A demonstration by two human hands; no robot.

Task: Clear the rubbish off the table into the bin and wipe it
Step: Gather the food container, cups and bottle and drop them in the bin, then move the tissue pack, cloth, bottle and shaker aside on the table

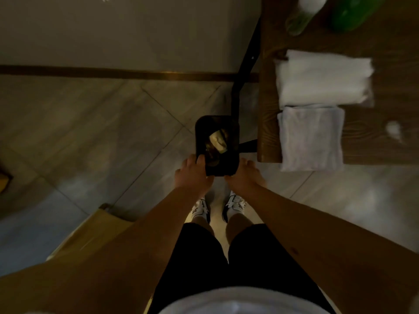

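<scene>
1. Head view: both hands grip the near rim of the black bin, left hand at its left corner, right hand at its right.
2. The bin, with rubbish inside, is just beside the wooden table.
3. Two folded cloths lie on the table, with a small white scrap nearby.

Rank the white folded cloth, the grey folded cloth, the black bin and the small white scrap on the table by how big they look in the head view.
1. White folded cloth
2. Grey folded cloth, nearly as large
3. Black bin, though it sits lower and farther from the camera, so its true size is unsure
4. Small white scrap
</scene>
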